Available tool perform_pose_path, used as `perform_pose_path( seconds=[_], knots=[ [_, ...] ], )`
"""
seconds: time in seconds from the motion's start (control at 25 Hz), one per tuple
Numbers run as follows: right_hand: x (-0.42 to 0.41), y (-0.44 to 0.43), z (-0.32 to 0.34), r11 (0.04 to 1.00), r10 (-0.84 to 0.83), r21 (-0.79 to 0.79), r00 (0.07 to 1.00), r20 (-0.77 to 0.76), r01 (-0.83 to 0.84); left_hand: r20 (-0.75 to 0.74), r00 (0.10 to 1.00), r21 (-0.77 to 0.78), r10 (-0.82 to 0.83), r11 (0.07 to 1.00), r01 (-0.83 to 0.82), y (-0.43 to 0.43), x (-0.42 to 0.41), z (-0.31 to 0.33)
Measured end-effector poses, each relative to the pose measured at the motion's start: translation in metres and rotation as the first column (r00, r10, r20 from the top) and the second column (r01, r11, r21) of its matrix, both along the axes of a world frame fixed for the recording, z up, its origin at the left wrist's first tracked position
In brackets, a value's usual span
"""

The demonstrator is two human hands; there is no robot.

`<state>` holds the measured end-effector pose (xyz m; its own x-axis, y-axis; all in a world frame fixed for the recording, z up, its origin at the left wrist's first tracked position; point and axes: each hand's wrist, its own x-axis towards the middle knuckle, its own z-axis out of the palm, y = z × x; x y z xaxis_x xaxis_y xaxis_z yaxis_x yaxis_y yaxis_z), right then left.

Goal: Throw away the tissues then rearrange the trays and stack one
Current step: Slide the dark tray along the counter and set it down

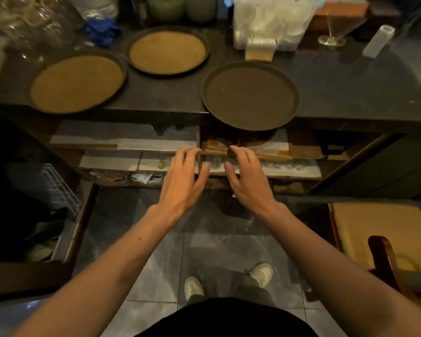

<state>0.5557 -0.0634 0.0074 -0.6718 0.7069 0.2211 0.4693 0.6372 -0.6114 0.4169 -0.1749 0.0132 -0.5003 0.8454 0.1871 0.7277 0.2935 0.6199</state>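
Three round trays sit on the counter (350, 88): two tan-lined trays (77, 83) (167, 52) and one dark tray (250, 95). The left hand (184, 178) and right hand (247, 177) hover empty, fingers spread.

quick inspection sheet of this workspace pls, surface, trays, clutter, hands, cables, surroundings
surface: dark counter top, worn, with open shelves below
job's things: three round trays, none stacked; two with tan cork-like liners, left one jutting over the front edge, rear one fully on; dark brown round tray overhanging the front edge; no tissues seen on the counter
clutter: crumpled blue cloth, clear plastic tub of lids and cups, stemmed cocktail glass, clear glassware at far left
grippers: left hand and right hand both open, empty, below the dark tray
cables: nothing seen
surroundings: grey tiled floor, wooden chair with tan cushion, white wire rack
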Motion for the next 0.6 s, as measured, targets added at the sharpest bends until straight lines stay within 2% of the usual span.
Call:
perform_pose_path(
  seconds=[0.24, 0.36, 0.6],
  knots=[
    [-0.043, -0.012, 0.049, 0.985, 0.111, 0.144, 0.987, -0.120, -0.093, -0.069, 0.997, 0.087, 0.041, 0.996, -0.035, -0.021, -0.045, 0.042],
    [-0.055, 0.002, 0.068, 0.994, 0.057, 0.100, 0.988, -0.145, -0.043, -0.097, 0.994, 0.129, 0.046, 0.991, -0.033, -0.005, -0.057, 0.059],
    [-0.063, 0.063, 0.082, 0.983, 0.013, 0.185, 0.989, -0.145, 0.014, -0.155, 0.988, 0.129, 0.026, 0.992, -0.006, 0.050, -0.068, 0.072]
  ],
)
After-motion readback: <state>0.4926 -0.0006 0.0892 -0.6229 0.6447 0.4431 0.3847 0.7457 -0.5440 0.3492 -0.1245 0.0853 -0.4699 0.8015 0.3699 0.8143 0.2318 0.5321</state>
